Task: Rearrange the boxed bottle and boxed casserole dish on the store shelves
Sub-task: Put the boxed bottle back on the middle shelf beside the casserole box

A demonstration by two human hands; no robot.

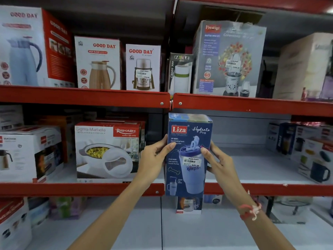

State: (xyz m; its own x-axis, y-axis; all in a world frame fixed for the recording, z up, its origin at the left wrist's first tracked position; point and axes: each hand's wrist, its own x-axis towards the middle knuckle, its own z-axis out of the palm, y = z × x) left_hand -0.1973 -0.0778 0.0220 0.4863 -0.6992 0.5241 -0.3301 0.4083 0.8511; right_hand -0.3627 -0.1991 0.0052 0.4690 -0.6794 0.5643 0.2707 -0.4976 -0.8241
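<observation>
Bottle box (188,154), blue, marked "Liza Hydrate Pro", is upright in front of the middle shelf (81,189); our left hand (155,157) and right hand (216,161) clasp its sides. Left stands the "Rishabh" casserole box (106,150).

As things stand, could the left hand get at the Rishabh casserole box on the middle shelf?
Probably not at once: the left hand is clamped on the blue Liza bottle box, shared with the right hand. Otherwise the way looks free; the casserole box sits just beside it, front unobstructed.
</observation>
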